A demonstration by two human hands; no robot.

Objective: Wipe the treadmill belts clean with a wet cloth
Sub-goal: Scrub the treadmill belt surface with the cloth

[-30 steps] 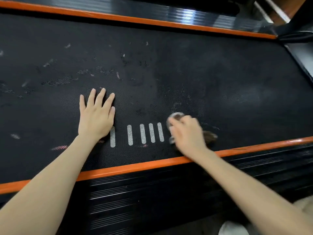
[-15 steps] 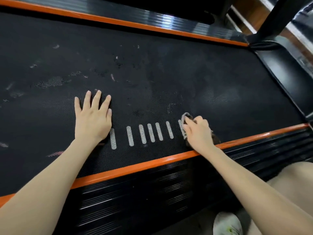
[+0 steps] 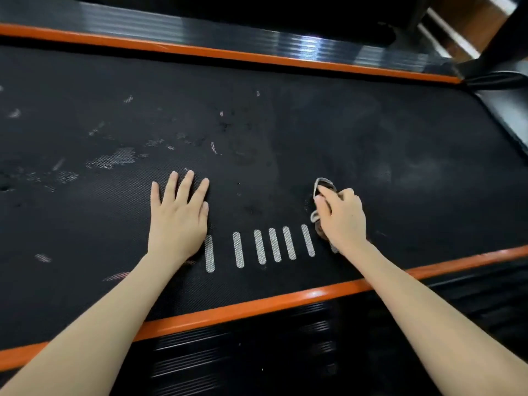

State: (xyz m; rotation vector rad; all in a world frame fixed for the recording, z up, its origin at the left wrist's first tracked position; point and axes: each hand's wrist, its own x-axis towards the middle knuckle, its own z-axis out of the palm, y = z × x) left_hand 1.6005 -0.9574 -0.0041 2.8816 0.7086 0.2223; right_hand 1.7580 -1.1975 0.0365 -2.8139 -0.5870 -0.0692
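Left hand (image 3: 178, 221) is flat, palm down, on the black textured treadmill belt (image 3: 314, 124), centre-left of frame. Its fingers (image 3: 185, 184) are straight and slightly spread, holding nothing.

Right hand (image 3: 341, 217) is right of centre, knuckles up, its fingers curled and clamped on a small crumpled grey cloth (image 3: 325, 181). The cloth is pressed onto the belt. A pale loop of it sticks out past the fingertips toward the top of the frame, and more shows along the left side of the hand. The rest is hidden under the palm.

Between the two hands, slightly lower in frame, is a row of short white mesh-patterned stripes (image 3: 260, 250) printed on the belt. The leftmost sits just beside the left wrist, the rightmost just beside the cloth.

Pale scuffs and dusty patches (image 3: 114, 160) are scattered over the left half of the belt. The right half looks darker, with faint smears.

An orange trim strip (image 3: 257, 307) runs along the belt's lower edge, under both forearms, with a black ribbed side rail (image 3: 257, 352) below it. A second orange strip (image 3: 228, 55) runs along the top edge.
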